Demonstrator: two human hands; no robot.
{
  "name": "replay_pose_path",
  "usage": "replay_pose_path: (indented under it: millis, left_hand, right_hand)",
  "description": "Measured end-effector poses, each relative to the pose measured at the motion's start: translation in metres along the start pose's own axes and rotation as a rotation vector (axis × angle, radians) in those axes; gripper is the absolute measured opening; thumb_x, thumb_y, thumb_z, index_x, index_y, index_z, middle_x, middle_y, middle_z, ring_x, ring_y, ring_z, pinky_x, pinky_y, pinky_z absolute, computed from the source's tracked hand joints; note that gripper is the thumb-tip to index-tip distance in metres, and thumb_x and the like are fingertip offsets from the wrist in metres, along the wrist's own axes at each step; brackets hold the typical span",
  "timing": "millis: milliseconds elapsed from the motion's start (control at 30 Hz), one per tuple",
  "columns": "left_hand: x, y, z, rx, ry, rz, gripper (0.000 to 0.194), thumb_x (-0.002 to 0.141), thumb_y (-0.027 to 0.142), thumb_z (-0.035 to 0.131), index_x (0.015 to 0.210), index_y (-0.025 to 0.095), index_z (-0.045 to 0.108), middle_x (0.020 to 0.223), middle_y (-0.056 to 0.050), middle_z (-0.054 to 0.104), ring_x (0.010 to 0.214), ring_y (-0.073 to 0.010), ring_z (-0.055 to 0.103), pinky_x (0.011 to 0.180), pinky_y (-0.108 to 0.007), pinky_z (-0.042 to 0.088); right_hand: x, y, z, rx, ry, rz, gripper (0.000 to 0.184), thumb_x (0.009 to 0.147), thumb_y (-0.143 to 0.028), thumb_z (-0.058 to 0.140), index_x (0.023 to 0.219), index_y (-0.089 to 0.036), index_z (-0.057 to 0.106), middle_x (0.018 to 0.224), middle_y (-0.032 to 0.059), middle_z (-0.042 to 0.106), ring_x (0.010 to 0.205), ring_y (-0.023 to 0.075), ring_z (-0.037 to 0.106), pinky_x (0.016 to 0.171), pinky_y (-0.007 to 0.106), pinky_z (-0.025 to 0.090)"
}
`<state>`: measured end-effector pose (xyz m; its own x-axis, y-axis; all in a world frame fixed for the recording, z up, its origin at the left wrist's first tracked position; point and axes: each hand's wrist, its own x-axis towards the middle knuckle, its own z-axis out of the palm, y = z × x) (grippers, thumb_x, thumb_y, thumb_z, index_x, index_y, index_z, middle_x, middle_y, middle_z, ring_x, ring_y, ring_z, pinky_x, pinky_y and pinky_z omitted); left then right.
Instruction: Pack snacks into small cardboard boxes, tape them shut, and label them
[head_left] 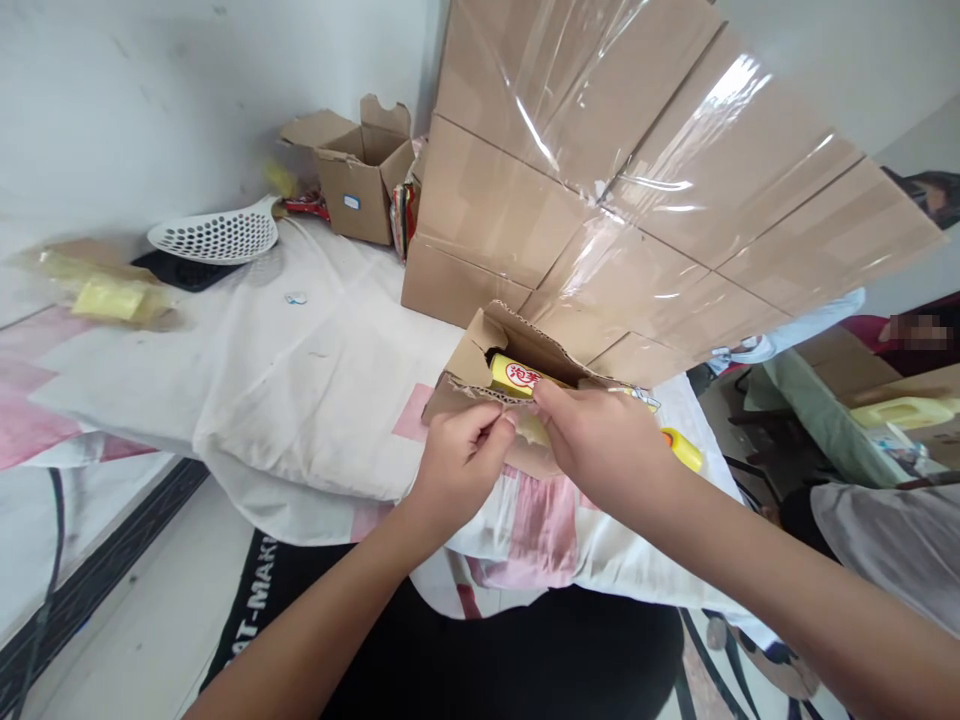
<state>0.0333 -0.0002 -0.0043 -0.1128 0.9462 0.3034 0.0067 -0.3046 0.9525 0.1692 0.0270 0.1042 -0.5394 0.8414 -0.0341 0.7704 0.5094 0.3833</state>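
Note:
A small open cardboard box (461,398) sits in front of me on the cloth-covered table. Inside it lies a yellow package (516,374) with a red round emblem and dark ends. At the near flap, my left hand (466,455) is closed in a pinch; whatever is between its fingertips is too small to make out. My right hand (600,430) is closed over the box's near edge, its thumb beside the yellow package. A pale yellowish bit shows between the hands, its kind unclear. Just past my right wrist rests a yellow cylinder (682,450) with an orange end.
Stacked cardboard boxes (510,225) wrapped in clear film rise behind the small box. Farther left stand another open carton (356,195), a white perforated scoop (217,235) and a yellow item in plastic (112,297). At right, a person's grey sleeve (892,540) shows.

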Motion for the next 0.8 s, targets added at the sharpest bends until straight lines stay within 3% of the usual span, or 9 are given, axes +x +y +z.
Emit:
replay_pose_path:
  millis: [167,300,500,667,800]
  left_hand:
    - [-0.007,-0.006,0.004,-0.07,0.025,-0.092,0.039,0.096,0.03,0.05,0.062,0.02,0.032,0.057,0.005,0.031,0.056,-0.0101,0.031,0.053,-0.027,0.025]
    - [-0.014,-0.01,0.007,-0.054,0.094,-0.127,0.038,0.098,0.036,0.047,0.064,0.021,0.037,0.059,0.005,0.035,0.057,-0.0113,0.034,0.055,-0.027,0.029]
    - [-0.001,-0.006,-0.003,0.3,0.144,0.082,0.035,0.098,0.046,0.042,0.076,0.02,0.051,0.074,-0.002,0.059,0.071,-0.0173,0.052,0.065,-0.03,0.035]
    - [0.014,-0.006,-0.006,0.401,0.121,0.115,0.038,0.098,0.04,0.044,0.065,0.022,0.04,0.063,0.0,0.053,0.059,-0.015,0.047,0.058,-0.03,0.029]
    - [0.018,-0.009,-0.009,0.365,0.056,0.206,0.035,0.099,0.031,0.039,0.065,0.022,0.039,0.064,0.0,0.055,0.06,-0.0142,0.048,0.06,-0.029,0.033]
  right_hand:
    - [0.009,0.007,-0.006,0.248,-0.074,0.016,0.02,0.097,-0.022,0.041,0.088,-0.021,0.059,0.061,-0.0011,0.056,0.053,0.014,0.046,0.052,0.027,0.018]
    - [0.013,0.006,-0.011,0.137,-0.11,-0.028,0.019,0.099,-0.023,0.042,0.092,-0.02,0.059,0.067,0.0014,0.062,0.056,0.016,0.053,0.053,0.029,0.017]
    - [0.009,0.004,-0.015,0.036,0.003,-0.221,0.015,0.102,-0.028,0.045,0.105,-0.018,0.056,0.082,0.005,0.07,0.069,0.0194,0.064,0.054,0.03,0.019]
    - [0.012,-0.003,-0.024,-0.027,-0.007,-0.174,0.015,0.102,-0.023,0.044,0.106,-0.017,0.057,0.086,0.0062,0.07,0.073,0.0218,0.067,0.053,0.031,0.019]
    - [0.018,-0.013,-0.032,-0.048,-0.09,-0.17,0.018,0.099,-0.014,0.042,0.108,-0.015,0.057,0.095,0.0092,0.071,0.083,0.0253,0.069,0.053,0.031,0.019]
